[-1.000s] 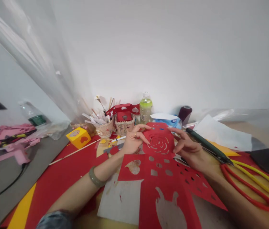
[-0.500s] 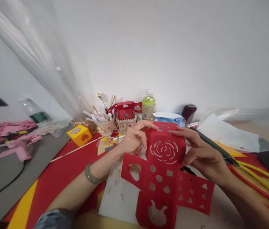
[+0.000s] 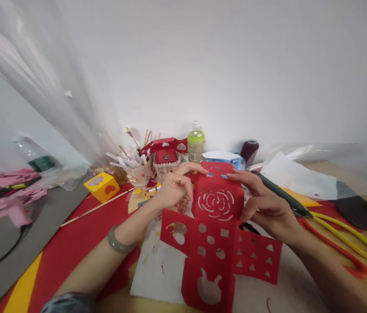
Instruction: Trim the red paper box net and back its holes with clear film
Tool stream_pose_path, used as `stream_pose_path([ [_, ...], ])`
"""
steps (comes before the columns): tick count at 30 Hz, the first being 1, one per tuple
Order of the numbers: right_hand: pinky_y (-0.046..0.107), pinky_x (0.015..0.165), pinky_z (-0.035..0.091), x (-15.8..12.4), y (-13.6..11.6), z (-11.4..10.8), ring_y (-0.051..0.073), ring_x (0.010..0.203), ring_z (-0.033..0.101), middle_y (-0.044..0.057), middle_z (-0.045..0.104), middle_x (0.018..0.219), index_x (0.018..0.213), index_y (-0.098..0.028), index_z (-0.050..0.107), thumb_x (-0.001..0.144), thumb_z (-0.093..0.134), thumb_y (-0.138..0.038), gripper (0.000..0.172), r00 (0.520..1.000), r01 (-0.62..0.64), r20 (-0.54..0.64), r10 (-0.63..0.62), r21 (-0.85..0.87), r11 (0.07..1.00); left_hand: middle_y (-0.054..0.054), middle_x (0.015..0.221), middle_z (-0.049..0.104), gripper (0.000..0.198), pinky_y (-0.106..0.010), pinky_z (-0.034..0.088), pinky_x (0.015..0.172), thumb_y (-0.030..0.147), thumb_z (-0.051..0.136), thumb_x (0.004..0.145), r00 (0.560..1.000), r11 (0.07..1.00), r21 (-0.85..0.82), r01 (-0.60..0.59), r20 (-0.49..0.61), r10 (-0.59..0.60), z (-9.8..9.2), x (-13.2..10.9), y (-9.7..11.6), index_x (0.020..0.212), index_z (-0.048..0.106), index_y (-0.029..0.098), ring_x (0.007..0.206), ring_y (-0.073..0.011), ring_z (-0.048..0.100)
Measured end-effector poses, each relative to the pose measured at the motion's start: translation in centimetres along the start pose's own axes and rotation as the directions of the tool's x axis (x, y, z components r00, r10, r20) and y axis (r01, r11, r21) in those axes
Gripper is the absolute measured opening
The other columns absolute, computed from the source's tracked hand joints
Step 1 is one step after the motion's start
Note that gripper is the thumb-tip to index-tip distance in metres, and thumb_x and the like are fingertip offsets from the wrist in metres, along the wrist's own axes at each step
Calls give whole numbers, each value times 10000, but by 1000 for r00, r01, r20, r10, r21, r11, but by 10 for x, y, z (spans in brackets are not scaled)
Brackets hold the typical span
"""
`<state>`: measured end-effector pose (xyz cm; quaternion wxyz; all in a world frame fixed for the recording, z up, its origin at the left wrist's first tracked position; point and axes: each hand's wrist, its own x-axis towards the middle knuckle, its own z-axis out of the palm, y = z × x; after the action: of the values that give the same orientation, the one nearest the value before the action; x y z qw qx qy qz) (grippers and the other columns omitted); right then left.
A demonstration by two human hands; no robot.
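Observation:
I hold a red cut-out paper sheet (image 3: pixel 217 243) shaped like an unfolded box, with a rose, a heart, a rabbit, triangles and small holes cut in its panels. My left hand (image 3: pixel 174 188) pinches the rose panel's upper left edge; it wears a ring, and a green bangle sits on the wrist. My right hand (image 3: pixel 263 203) grips the same panel's right edge, fingers over the top. The rose panel stands raised and folded up from the rest of the sheet. A white paper (image 3: pixel 160 269) lies under the sheet.
At the back stand a green-capped drink bottle (image 3: pixel 196 144), a woven basket with a red box (image 3: pixel 166 163), a cup of sticks (image 3: pixel 136 167), a tissue pack (image 3: pixel 223 156) and a dark spool (image 3: pixel 249 151). A yellow cube (image 3: pixel 102 186) sits left. Large red-and-yellow scissors (image 3: pixel 339 234) lie right.
The paper sheet was lifted off the table and drawn toward me, with the rose panel folded up more steeply. Both hands kept their hold on that panel.

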<state>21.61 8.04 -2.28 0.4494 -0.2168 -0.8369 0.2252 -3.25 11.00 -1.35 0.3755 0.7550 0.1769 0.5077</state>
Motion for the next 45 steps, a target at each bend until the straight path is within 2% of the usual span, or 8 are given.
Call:
stream_pose_path([
  [9, 504, 1045, 280, 0, 3, 1, 275, 1254, 366, -59, 475, 1334, 630, -306, 671, 840, 574, -313, 231, 999, -32, 0, 32, 9, 999, -52, 1038, 653, 352, -451, 353, 1014, 124, 609, 767, 999, 999, 29, 35, -11, -35, 1, 2, 1, 428, 627, 216, 1098, -240, 519],
  [20, 491, 1034, 284, 1, 1, 2, 276, 1253, 373, -54, 483, 1327, 630, -278, 641, 837, 580, -249, 218, 1000, -26, 2, 26, 34, 999, -59, 1005, 677, 369, -444, 336, 1006, 192, 612, 788, 1000, 995, 102, 13, 3, -13, 0, 4, 3, 420, 607, 217, 1071, -234, 529],
  [39, 494, 1023, 286, -1, 0, 1, 269, 1253, 376, -32, 492, 1320, 636, -259, 637, 814, 593, -190, 196, 1000, -19, 9, 19, 27, 999, -62, 1019, 674, 370, -436, 344, 971, 164, 597, 805, 998, 993, 105, -47, 38, 43, -2, 4, -2, 437, 599, 200, 1058, -220, 526],
  [45, 476, 1028, 303, -1, 2, 5, 263, 1257, 388, -6, 478, 1328, 639, -231, 613, 831, 579, -192, 199, 995, -98, 4, 99, 173, 980, -67, 1053, 659, 332, -426, 335, 1001, 162, 627, 772, 999, 996, 86, 2, 39, -5, 1, 3, 1, 442, 620, 202, 1101, -225, 506],
])
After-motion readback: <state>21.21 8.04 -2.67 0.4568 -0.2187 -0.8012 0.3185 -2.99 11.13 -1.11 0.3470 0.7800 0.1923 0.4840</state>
